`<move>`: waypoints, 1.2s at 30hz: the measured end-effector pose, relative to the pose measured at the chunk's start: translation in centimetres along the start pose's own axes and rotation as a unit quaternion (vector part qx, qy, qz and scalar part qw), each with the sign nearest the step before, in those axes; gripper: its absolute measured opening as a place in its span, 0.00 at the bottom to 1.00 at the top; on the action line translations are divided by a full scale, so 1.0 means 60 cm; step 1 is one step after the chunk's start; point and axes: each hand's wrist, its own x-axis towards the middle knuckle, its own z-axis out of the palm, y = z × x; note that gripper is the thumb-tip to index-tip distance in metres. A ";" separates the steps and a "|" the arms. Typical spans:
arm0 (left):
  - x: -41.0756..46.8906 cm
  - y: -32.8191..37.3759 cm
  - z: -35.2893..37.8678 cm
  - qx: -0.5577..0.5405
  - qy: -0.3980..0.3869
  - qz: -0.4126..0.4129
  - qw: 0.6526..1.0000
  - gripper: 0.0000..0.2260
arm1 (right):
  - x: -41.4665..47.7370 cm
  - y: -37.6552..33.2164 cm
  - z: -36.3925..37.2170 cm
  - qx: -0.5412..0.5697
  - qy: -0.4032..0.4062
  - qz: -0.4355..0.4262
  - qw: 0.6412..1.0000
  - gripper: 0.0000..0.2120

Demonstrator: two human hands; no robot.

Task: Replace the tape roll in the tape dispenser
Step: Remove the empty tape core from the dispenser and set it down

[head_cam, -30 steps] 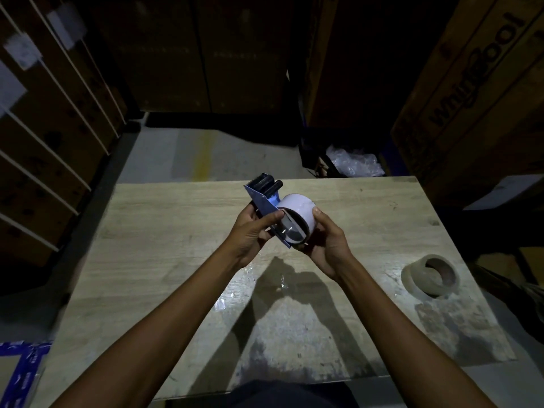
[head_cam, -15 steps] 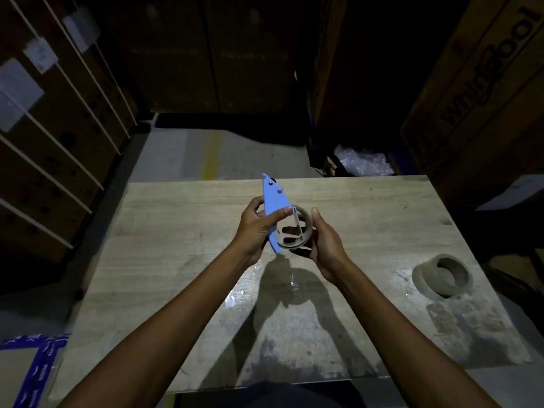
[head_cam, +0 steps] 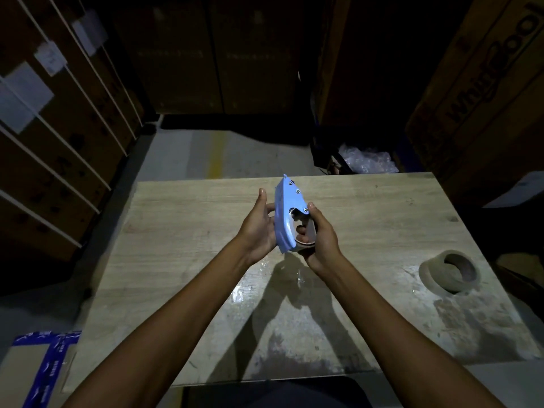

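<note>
Blue dispenser (head_cam: 283, 214) btwn L-hand (head_cam: 257, 231) & R-hand (head_cam: 323, 241)

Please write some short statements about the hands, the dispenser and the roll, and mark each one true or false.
1. The left hand and the right hand both hold the blue tape dispenser above the table. True.
2. The tape roll lies on the table's left side. False: it lies on the right side.
3. The tape roll touches no hand. True.
4. The cardboard box beside the table carries red tape. False: the tape is blue.
</note>
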 end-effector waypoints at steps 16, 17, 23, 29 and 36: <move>-0.002 0.000 0.024 0.276 0.125 0.172 0.937 0.14 | -0.008 -0.019 -0.008 0.065 -0.037 0.014 0.997 0.14; -0.004 -0.003 0.026 0.307 0.150 0.202 0.918 0.15 | -0.009 -0.019 -0.008 0.061 -0.021 0.008 0.998 0.14; -0.011 -0.014 0.043 0.385 0.164 0.290 0.861 0.10 | -0.025 -0.032 -0.004 -0.054 0.084 -0.036 0.994 0.10; -0.014 -0.035 0.057 0.345 0.135 0.237 0.898 0.17 | -0.041 -0.033 -0.004 -0.277 0.146 -0.238 0.919 0.17; -0.004 -0.058 0.071 0.251 0.097 0.194 0.943 0.29 | -0.067 -0.015 0.006 -0.389 0.091 -0.304 0.865 0.23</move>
